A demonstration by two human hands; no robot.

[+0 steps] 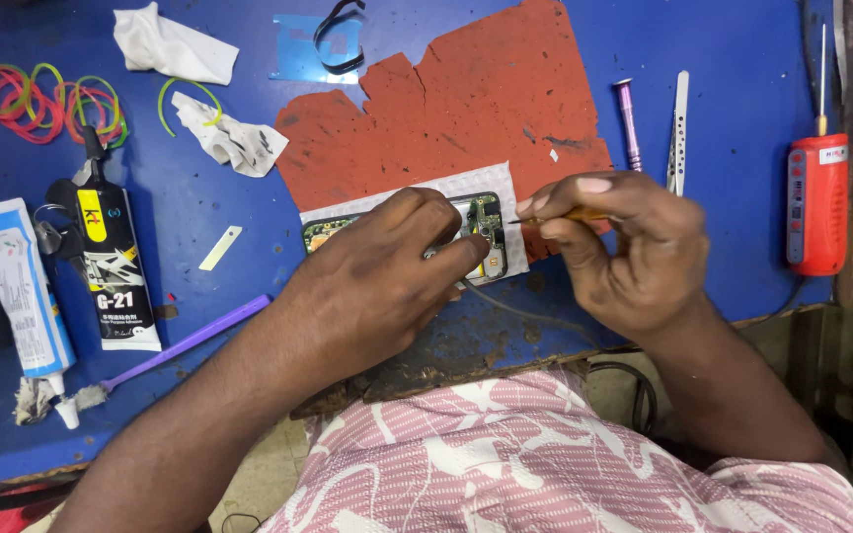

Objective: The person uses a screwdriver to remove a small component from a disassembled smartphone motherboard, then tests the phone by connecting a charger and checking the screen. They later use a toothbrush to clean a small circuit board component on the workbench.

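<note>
Pink patterned cloth (565, 464) of the person's shirt fills the near edge, and just beyond it both hands are busy at the front of the blue bench (723, 59). Left hand (377, 281) lies curled over an opened phone (481, 232), fingers pressing it down onto a white pad (476, 183) at the near edge of a torn red mat (466, 109). Right hand (634, 247) pinches a thin, orange-handled tool (555, 215), its tip pointing left at the exposed circuit board.

To my eye the work is at the probing or prising stage inside the phone; the next move looks to call for a steady tip and a firm hold from the left hand, since the parts are tiny.

Counting round: two glue tubes on the left, one black (111, 262) and one white and blue (17, 291); one purple stick (190, 341) near them; a loose heap of coloured rubber bands (41, 99) far left, too tangled to count; two crumpled white wipes (175, 44); one small screwdriver (629, 123) and one pair of tweezers (678, 128) to the right; one red handheld tool (817, 202) further right.
</note>
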